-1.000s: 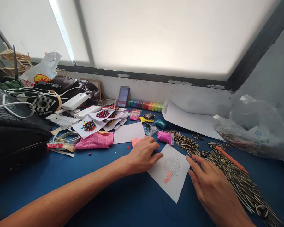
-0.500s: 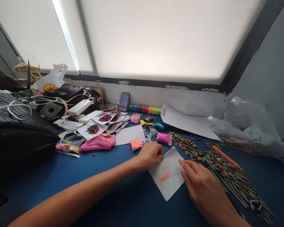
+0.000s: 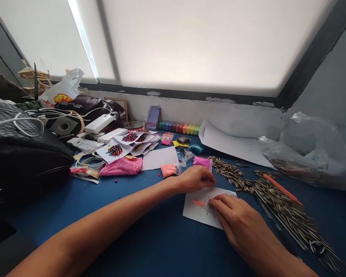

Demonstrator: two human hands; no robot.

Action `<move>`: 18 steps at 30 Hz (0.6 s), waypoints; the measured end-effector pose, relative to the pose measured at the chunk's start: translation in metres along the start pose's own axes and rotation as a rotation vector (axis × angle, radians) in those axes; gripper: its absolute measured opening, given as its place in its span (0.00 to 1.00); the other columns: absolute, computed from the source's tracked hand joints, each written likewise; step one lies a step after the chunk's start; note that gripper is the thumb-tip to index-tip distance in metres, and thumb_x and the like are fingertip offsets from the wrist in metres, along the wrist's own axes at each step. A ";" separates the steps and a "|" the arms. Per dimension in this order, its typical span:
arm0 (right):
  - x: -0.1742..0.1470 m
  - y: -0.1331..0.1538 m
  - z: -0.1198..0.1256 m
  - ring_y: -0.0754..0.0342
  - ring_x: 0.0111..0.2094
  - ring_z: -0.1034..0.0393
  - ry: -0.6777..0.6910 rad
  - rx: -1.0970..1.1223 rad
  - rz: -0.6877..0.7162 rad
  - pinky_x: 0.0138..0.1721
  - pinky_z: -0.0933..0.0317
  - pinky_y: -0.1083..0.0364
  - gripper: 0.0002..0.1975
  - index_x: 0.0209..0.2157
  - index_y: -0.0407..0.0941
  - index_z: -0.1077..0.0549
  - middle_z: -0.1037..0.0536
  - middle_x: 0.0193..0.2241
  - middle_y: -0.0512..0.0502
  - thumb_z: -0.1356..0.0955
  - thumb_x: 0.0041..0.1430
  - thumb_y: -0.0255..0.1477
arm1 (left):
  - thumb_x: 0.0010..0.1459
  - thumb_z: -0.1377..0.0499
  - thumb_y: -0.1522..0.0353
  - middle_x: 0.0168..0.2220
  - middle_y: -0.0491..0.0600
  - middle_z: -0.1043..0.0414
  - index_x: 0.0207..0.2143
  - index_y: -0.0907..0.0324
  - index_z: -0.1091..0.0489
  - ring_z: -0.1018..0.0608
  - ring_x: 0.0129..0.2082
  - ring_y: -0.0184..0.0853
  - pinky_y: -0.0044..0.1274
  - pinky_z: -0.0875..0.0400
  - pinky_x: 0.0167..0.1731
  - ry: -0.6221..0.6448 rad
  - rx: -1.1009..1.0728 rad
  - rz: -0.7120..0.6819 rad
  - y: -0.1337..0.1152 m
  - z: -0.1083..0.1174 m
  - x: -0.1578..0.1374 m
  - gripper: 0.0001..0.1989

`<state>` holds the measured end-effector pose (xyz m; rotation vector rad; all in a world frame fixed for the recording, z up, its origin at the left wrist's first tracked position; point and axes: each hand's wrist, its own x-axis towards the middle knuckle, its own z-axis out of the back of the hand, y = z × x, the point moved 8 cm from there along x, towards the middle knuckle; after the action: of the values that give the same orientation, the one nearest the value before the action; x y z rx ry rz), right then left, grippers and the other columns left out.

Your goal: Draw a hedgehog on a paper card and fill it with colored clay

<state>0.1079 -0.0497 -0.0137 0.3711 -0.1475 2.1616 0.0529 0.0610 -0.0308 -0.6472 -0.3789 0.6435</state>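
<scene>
A white sheet of paper (image 3: 194, 213) lies on the blue tabletop, bearing a pencil drawing of a rounded, scale-patterned body with short legs. A flat piece of salmon-pink clay (image 3: 198, 202) covers the drawing's head and neck. My left hand (image 3: 197, 179) is curled, its fingertips at the sheet's far edge. Stretched over the right part of the drawing, my right hand (image 3: 238, 217) rests its fingers on the paper and hides some of the pattern. Just beyond my left hand are a magenta clay packet (image 3: 202, 163) and a salmon clay packet (image 3: 168, 169).
Striped sunflower seeds (image 3: 288, 207) spread along the right, with an orange stick (image 3: 282, 188) on them. Finished picture cards (image 3: 114, 151) and a pink cloth (image 3: 121, 167) lie left. A black bag (image 3: 25, 154) stands far left, a clear plastic bag (image 3: 314, 154) far right.
The sheet has turned clockwise, so the clay head now points left. My left hand moved right along its far edge; my right hand's fingers slid left over the drawing.
</scene>
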 end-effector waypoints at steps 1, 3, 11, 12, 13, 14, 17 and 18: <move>-0.001 0.000 0.000 0.50 0.34 0.26 -0.014 0.002 0.010 0.35 0.31 0.52 0.15 0.36 0.45 0.26 0.22 0.36 0.43 0.42 0.62 0.19 | 0.59 0.43 0.73 0.39 0.50 0.23 0.38 0.62 0.23 0.24 0.38 0.33 0.22 0.32 0.41 -0.021 -0.004 -0.013 -0.001 0.003 -0.003 0.09; -0.004 -0.001 0.000 0.50 0.35 0.26 -0.057 0.008 0.035 0.36 0.31 0.52 0.15 0.40 0.44 0.26 0.22 0.37 0.42 0.42 0.64 0.20 | 0.61 0.45 0.73 0.43 0.51 0.24 0.42 0.63 0.24 0.24 0.43 0.33 0.23 0.32 0.46 -0.035 -0.022 -0.070 -0.004 0.007 -0.013 0.11; -0.010 -0.007 0.002 0.52 0.38 0.26 -0.183 0.084 0.063 0.38 0.30 0.54 0.13 0.46 0.45 0.27 0.21 0.38 0.44 0.40 0.67 0.24 | 0.50 0.33 0.55 0.67 0.51 0.48 0.65 0.57 0.45 0.52 0.69 0.43 0.37 0.60 0.67 0.271 0.005 -0.279 -0.007 -0.010 -0.060 0.43; -0.011 -0.008 0.001 0.52 0.39 0.26 -0.187 0.101 0.065 0.39 0.30 0.55 0.13 0.46 0.45 0.26 0.22 0.39 0.44 0.40 0.67 0.24 | 0.50 0.33 0.54 0.68 0.52 0.52 0.65 0.57 0.46 0.53 0.69 0.44 0.37 0.61 0.67 0.276 0.015 -0.271 -0.006 -0.011 -0.060 0.44; -0.012 -0.008 0.001 0.52 0.41 0.26 -0.188 0.116 0.069 0.39 0.30 0.55 0.13 0.47 0.46 0.26 0.22 0.41 0.43 0.39 0.66 0.25 | 0.51 0.34 0.54 0.68 0.52 0.54 0.66 0.57 0.47 0.53 0.69 0.43 0.37 0.61 0.67 0.280 0.025 -0.263 -0.005 -0.011 -0.061 0.45; -0.013 -0.008 0.000 0.52 0.42 0.26 -0.189 0.124 0.078 0.40 0.30 0.55 0.13 0.47 0.47 0.26 0.23 0.43 0.43 0.39 0.65 0.25 | 0.51 0.34 0.54 0.69 0.52 0.55 0.66 0.57 0.47 0.53 0.69 0.43 0.38 0.61 0.67 0.284 0.036 -0.257 -0.005 -0.011 -0.060 0.44; -0.012 -0.005 -0.002 0.49 0.47 0.28 -0.167 0.109 0.109 0.43 0.30 0.52 0.16 0.50 0.49 0.26 0.25 0.47 0.41 0.37 0.63 0.24 | 0.52 0.34 0.55 0.68 0.54 0.53 0.65 0.59 0.45 0.53 0.69 0.43 0.37 0.61 0.67 0.300 0.061 -0.269 -0.008 -0.011 -0.059 0.42; -0.011 -0.004 -0.003 0.48 0.47 0.29 -0.164 0.100 0.119 0.43 0.30 0.51 0.16 0.50 0.49 0.26 0.25 0.47 0.40 0.36 0.63 0.24 | 0.52 0.34 0.55 0.68 0.54 0.53 0.65 0.60 0.45 0.53 0.69 0.43 0.37 0.61 0.66 0.300 0.065 -0.272 -0.009 -0.011 -0.059 0.42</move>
<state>0.1166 -0.0553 -0.0197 0.6114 -0.1578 2.2596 0.0190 0.0121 -0.0404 -0.6066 -0.1610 0.2923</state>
